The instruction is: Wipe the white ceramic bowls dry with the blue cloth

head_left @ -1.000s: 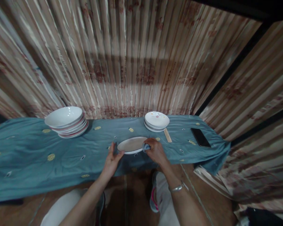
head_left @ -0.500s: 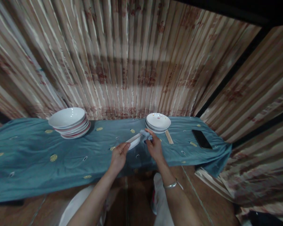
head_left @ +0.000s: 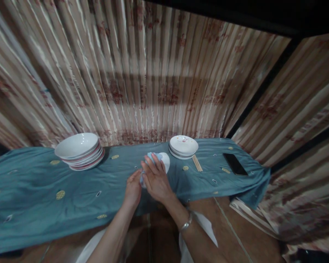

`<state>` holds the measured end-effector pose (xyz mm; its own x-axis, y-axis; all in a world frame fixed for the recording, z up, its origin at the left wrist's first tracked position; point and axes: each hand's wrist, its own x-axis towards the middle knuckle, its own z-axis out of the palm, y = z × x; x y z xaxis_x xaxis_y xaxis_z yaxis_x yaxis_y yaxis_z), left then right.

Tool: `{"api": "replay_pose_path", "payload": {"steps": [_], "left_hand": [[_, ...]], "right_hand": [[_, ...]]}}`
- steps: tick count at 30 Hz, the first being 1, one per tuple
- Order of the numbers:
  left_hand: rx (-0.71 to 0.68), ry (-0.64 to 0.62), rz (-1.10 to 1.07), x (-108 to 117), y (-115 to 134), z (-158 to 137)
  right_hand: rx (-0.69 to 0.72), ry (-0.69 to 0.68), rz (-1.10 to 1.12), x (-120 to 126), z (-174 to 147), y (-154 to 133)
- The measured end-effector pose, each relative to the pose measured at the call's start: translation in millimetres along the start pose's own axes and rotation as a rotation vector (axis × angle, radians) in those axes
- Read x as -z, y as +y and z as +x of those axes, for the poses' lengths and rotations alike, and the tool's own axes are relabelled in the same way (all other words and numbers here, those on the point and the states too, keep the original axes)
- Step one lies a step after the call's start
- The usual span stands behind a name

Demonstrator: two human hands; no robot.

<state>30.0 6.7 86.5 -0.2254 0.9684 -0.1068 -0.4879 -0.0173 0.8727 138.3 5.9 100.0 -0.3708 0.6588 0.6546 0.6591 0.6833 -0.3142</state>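
A white plate [head_left: 166, 163] is held above the cloth-covered table, tilted, with much of it hidden behind my hands. My left hand [head_left: 133, 187] grips its left edge. Over its face lies my right hand [head_left: 155, 179], pressing a light blue cloth [head_left: 150, 156] against the surface. Part of the cloth also shows between the two hands. Right of the held plate stands a short stack of white plates [head_left: 183, 145], the top one with a small floral print.
On the left rises a stack of white bowls [head_left: 79, 149] with red bands. Wooden chopsticks [head_left: 197, 163] lie beside the plate stack, and a black phone [head_left: 235, 164] is farther right. A teal tablecloth [head_left: 79, 197] covers the table; a pleated curtain [head_left: 142, 73] hangs behind.
My right hand has moved left with the cloth, from the plate's far rim onto its face near my left hand. The plate has turned and now shows more of its surface.
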Motion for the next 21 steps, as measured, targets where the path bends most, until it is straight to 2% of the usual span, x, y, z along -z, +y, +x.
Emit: {"api": "replay_pose_path", "payload": {"steps": [5, 12, 16, 21], "left_hand": [[0.014, -0.005, -0.057, -5.8, 7.4, -0.2], [0.065, 0.052, -0.074, -4.0, 11.1, 0.0], [0.071, 0.082, -0.110, 3.6, 9.9, 5.7], [0.082, 0.140, -0.160, 15.0, 6.0, 13.6]], "right_hand": [[-0.104, 0.088, -0.031, -1.2, 17.5, 18.9], [-0.311, 0.211, 0.239, -5.5, 23.9, 61.7], [-0.407, 0.301, 0.374, -23.3, 15.2, 81.4], [-0.547, 0.344, 0.458, -56.6, 2.8, 100.4]]}}
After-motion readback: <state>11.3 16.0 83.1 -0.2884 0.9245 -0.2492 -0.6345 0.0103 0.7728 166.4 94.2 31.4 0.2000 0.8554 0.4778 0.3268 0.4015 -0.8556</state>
